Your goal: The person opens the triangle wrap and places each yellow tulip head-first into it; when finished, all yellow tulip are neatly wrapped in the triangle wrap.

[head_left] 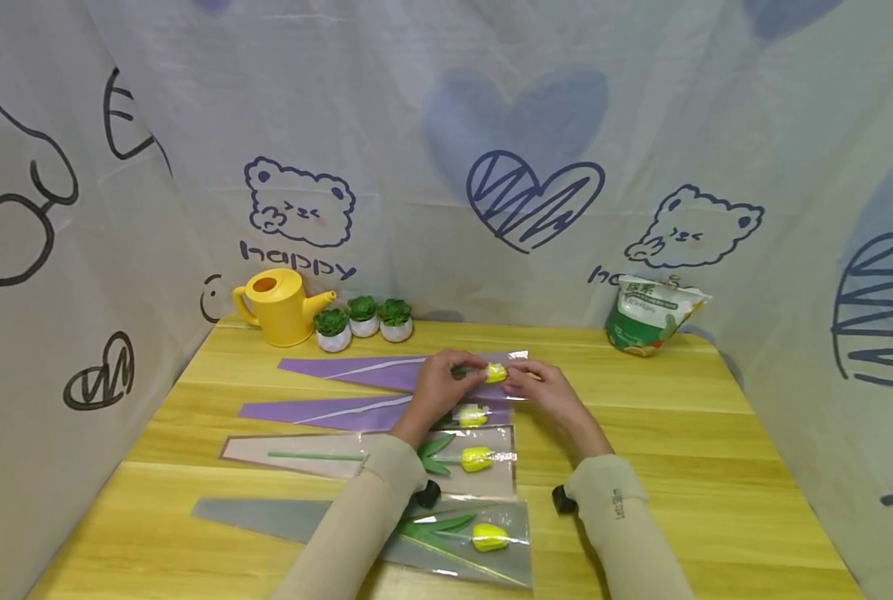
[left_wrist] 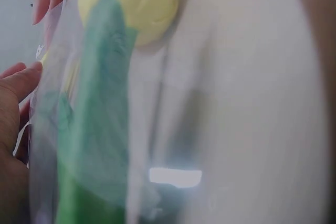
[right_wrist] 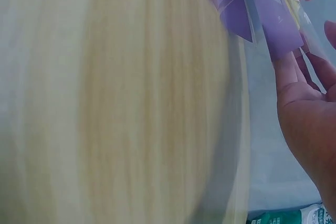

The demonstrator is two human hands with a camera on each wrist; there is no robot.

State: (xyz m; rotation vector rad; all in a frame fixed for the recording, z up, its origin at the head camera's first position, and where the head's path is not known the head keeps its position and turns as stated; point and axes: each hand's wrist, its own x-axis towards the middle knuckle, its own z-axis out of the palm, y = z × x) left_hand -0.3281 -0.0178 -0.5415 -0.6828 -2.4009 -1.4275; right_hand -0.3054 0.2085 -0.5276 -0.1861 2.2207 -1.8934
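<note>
In the head view, my left hand (head_left: pixel 446 387) pinches a yellow tulip (head_left: pixel 495 372) at the open end of the farthest purple flower sleeve (head_left: pixel 352 367). My right hand (head_left: pixel 551 400) holds the sleeve's clear end from the right, its fingers behind the purple film (right_wrist: pixel 281 30) in the right wrist view. Closer to me lie another purple sleeve (head_left: pixel 303 411), a pale pink sleeve (head_left: pixel 303 447) and a grey sleeve (head_left: pixel 266 517), each with a yellow tulip at its wide end. My left forearm partly covers these. A nearby tulip (left_wrist: pixel 136 3) looms large in the left wrist view.
A yellow watering can (head_left: pixel 281 308) stands at the back left beside three small potted succulents (head_left: pixel 363 317). A green and white pouch (head_left: pixel 649 317), clipped at the top, stands at the back right. A printed curtain (head_left: pixel 416 275) closes off the wooden table's (head_left: pixel 686 467) back.
</note>
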